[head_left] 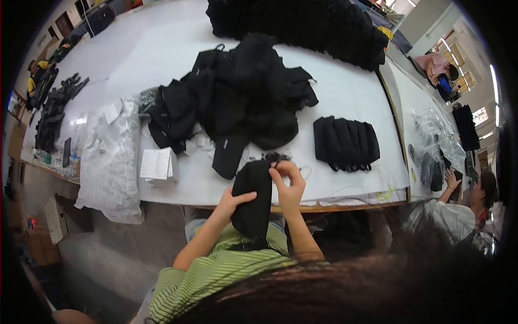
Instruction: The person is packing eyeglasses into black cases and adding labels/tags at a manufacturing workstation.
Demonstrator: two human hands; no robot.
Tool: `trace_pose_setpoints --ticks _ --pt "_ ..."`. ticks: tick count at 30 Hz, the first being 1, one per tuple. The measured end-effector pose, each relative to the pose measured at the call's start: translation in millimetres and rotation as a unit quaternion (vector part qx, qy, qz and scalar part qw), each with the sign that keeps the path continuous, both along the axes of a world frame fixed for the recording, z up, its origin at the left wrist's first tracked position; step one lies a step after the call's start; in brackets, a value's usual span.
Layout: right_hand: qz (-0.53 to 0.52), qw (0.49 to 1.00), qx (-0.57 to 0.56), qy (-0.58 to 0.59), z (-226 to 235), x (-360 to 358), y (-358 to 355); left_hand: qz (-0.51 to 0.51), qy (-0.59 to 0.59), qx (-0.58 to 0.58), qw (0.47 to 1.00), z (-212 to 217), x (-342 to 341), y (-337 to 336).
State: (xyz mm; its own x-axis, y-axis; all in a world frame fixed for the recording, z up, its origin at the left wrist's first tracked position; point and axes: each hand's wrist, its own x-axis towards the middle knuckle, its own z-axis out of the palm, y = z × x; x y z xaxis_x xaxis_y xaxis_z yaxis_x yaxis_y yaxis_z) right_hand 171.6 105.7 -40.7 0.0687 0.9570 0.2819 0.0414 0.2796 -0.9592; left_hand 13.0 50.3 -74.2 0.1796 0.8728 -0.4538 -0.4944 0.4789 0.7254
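A black fabric pouch (252, 200) hangs upright at the table's near edge. My left hand (231, 203) grips its left side near the middle. My right hand (290, 185) pinches the pouch's upper right corner, fingers bent around a dark frayed bit at the top. Just beyond lies a loose heap of black fabric pieces (237, 97) on the white table (350, 97). A neat row of folded black pieces (347, 143) lies to the right of my hands.
A stack of white paper cards (157, 164) and a pile of clear plastic bags (110, 156) lie at the left. A large black stack (302, 27) fills the far side. Another person (458, 208) works at the right, beside plastic bags (431, 140).
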Motion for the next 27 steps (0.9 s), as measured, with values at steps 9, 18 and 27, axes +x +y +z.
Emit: trace_pose_setpoints --ticks 9,18,27 --pt "0.021 0.975 0.15 -0.164 3 12 -5 -0.009 -0.075 -0.014 0.997 -2 -2 1" --pt "0.067 0.985 0.095 -0.131 17 8 -27 0.061 -0.148 -0.017 0.987 2 -1 -10" --pt "0.081 0.981 0.086 -0.155 22 10 -31 0.038 -0.158 -0.039 0.986 2 -8 8"
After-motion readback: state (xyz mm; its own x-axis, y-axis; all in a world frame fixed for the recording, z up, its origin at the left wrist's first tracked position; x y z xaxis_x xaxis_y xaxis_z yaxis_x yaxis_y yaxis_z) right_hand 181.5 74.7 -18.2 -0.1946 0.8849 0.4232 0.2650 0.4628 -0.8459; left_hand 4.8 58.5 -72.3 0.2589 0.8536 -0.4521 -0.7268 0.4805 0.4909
